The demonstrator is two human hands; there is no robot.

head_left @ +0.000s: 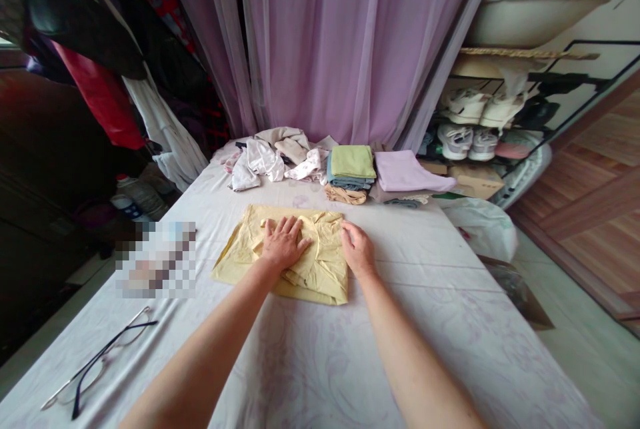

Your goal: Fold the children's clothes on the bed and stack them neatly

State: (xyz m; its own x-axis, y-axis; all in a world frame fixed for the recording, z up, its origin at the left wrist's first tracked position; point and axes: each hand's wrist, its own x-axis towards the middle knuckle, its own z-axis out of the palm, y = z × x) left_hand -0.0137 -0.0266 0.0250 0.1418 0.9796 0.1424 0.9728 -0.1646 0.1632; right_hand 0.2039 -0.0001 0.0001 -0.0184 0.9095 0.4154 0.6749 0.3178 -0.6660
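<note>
A folded pale-yellow garment lies on the bed, thin and wrinkled, with a curved seam and a strip of cloth showing on top. Flat on its upper middle rests my left hand, fingers spread, holding nothing. At the garment's right edge is my right hand, its fingers curled and closed on the cloth there; the exact pinch is partly hidden. Behind the garment stand folded clothes: a green piece on top of one pile and a lilac piece on top of another.
Loose, crumpled clothes lie at the back left of the bed. Eyeglasses and a blurred-out item are on the left. A purple curtain hangs behind; a rack with shoes stands right.
</note>
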